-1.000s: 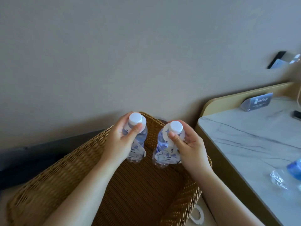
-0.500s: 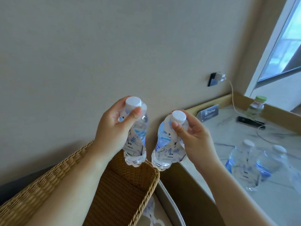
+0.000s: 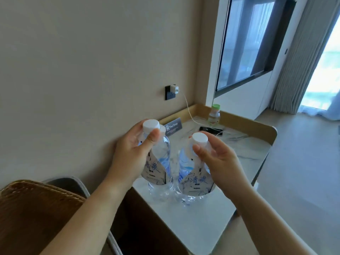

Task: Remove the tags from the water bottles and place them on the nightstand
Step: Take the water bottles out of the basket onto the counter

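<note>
Two clear water bottles with white caps are upright over the near end of the marble nightstand (image 3: 207, 223). My left hand (image 3: 131, 155) grips the neck of the left bottle (image 3: 162, 153), thumb just under its cap. My right hand (image 3: 218, 162) holds the neck of the right bottle (image 3: 184, 167) the same way. A printed paper tag hangs from each neck: the left tag (image 3: 153, 171) and the right tag (image 3: 197, 181). The bottle bases are at or just above the marble; I cannot tell if they touch it.
A wicker basket (image 3: 36, 208) sits at lower left, beside a grey rim (image 3: 81, 186). At the back of the nightstand are a sign card (image 3: 173, 127), a dark phone (image 3: 211, 129) on a cable from a wall charger (image 3: 173, 90), and a green-capped bottle (image 3: 214, 115).
Both hands have carried the bottles up out of the basket and rightwards over the nightstand, then lower towards its top. My view has swung right with them.
</note>
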